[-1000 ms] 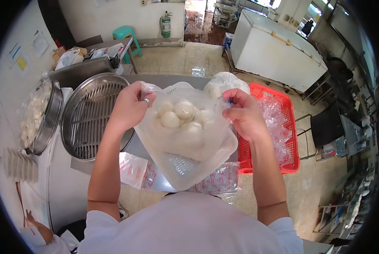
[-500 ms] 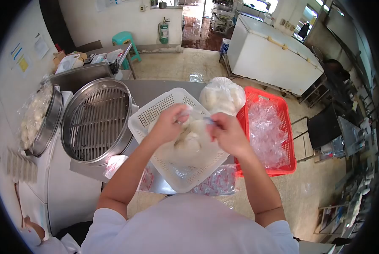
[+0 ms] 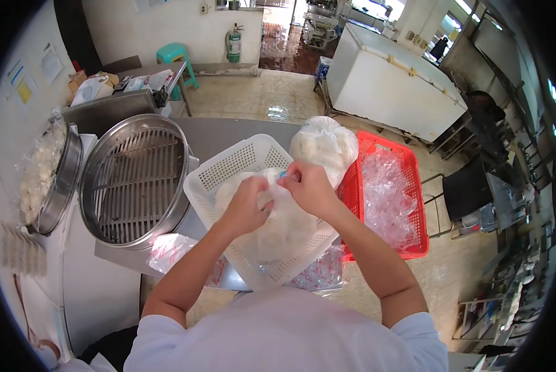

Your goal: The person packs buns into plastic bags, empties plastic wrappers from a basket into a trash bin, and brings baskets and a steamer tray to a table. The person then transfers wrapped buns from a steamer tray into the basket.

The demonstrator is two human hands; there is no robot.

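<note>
1. My right hand point(image 3: 309, 186) is closed in a pinch, thumb against fingers, on a small blue strip point(image 3: 282, 175) at the gathered neck of a translucent plastic bag point(image 3: 278, 232); my left hand point(image 3: 246, 208) is half curled just beside that neck, and whether its fingertips grip the film I cannot tell.
2. The bag sits inside a white perforated plastic basket point(image 3: 211, 166), under both hands; its pale contents show only hazily through the film.
3. The neck could spring loose, I judge, if my pinch slackens before the strip is secure; thin film could also tear if both hands pull hard against each other.
4. Tugging upward could tilt the basket, since it stands askew near my edge of the metal table point(image 3: 213, 129); soft contents could be squashed if my wrists press down.
5. Close by on the far right stands a knotted bag point(image 3: 323, 149) of rounded pale lumps; beside it, a red plastic crate point(image 3: 419, 232) holds crumpled clear plastic point(image 3: 386, 192); together they crowd my right hand's side.
6. To the left, a round metal steamer tray point(image 3: 135, 186) with a slatted base limits sideways room; printed plastic packaging point(image 3: 171, 251) lies near my left forearm and could snag or slide.
</note>
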